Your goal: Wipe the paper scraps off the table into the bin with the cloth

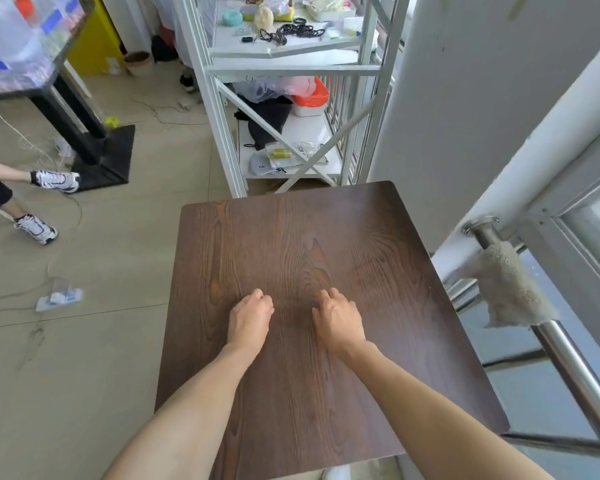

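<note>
Apparently the wiping is finished: no scraps show on the table (378, 271) around the left hand (248, 318) and right hand (338, 318), both loosely curled and empty. The cloth (506, 285) hangs on the rail (575, 368), well right of them; no bin is visible.

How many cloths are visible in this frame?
1: a beige cloth draped over the metal railing right of the wooden table. Neither hand holds it; others may be hidden.

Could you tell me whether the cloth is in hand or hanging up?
Hanging up: the cloth is draped over the metal rail, beside the table.
</note>
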{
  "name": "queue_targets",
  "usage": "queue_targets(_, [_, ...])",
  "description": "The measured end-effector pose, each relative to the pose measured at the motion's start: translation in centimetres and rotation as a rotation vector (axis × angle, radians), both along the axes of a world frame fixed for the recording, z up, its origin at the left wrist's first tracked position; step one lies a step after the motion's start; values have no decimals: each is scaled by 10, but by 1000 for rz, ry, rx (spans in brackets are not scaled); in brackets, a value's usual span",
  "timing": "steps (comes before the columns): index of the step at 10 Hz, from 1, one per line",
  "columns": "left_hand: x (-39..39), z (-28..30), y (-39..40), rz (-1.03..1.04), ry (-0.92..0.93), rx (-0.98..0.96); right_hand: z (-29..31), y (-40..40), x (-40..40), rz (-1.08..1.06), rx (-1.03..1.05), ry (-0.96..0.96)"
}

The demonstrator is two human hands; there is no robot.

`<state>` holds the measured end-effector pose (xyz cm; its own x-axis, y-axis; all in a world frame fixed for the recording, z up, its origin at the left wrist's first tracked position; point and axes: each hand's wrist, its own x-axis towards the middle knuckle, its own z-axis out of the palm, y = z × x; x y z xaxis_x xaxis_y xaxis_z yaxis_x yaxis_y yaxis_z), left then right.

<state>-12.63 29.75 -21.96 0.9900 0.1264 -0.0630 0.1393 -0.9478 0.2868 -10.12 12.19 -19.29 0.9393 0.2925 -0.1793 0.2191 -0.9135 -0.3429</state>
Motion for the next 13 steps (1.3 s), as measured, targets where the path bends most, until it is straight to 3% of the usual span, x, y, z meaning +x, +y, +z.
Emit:
queue_targets(2, [5,1,2,-34,69,40,-2,13,1,-1,-6,16])
queue_targets(3, [3,3,9,68,-10,-31,-1,24,-2,-32,9,20])
queue_targets(5, [-15,10,91,503,-192,-330,3,71,-12,-73,40,59])
queue_targets(7, [-44,17,208,680,-203,-248,11,135,-21,-46,69,56])
queue_targets(9, [-49,-2,254,591,22,-360,12,181,-30,-34,88,20])
queue_targets(10, [-36,-10,253,517,55,-440,7,193,-32,-50,82,21])
queue_targets(13, [-7,-7,248,388,50,-392,2,207,-39,-115,79,16])
